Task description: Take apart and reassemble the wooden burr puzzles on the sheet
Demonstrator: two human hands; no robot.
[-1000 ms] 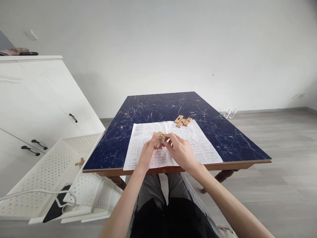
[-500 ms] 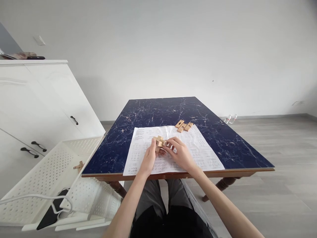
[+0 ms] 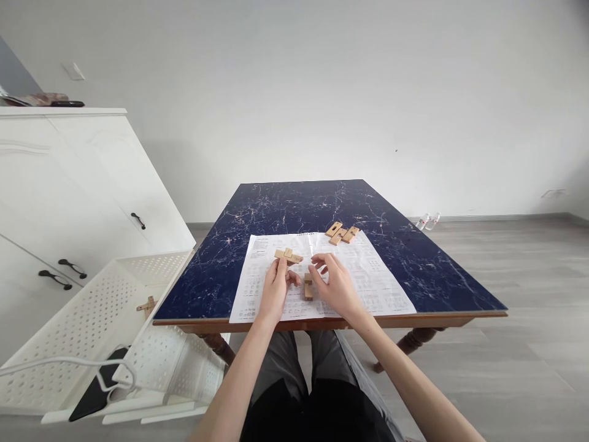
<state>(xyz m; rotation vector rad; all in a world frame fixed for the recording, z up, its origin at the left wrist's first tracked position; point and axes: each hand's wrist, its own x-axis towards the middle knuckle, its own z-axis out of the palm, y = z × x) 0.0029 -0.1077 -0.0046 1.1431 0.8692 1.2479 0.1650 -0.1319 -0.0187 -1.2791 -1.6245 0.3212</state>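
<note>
Wood block point(image 3: 288, 255) pinched in the fingertips of the left hand point(image 3: 277, 290), just above a printed sheet point(image 3: 368, 276) on a dark blue table point(image 3: 294, 202); the right hand point(image 3: 337, 285) hovers beside it, fingers loosely spread, holding nothing. A second block point(image 3: 308, 286) lies on the sheet between the hands; three more pieces point(image 3: 342, 232) sit at its far edge.

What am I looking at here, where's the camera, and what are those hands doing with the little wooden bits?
No machine here: a person wears a camera on the head, looking forward and down at their own arms. They sit at a dark blue marbled table with a printed sheet spread on it. The left hand touches joined wooden pieces at its fingertips; whether it grips them is unclear. The right hand hovers open beside one loose wooden piece lying on the sheet. More wooden pieces lie at the sheet's far edge.
</note>
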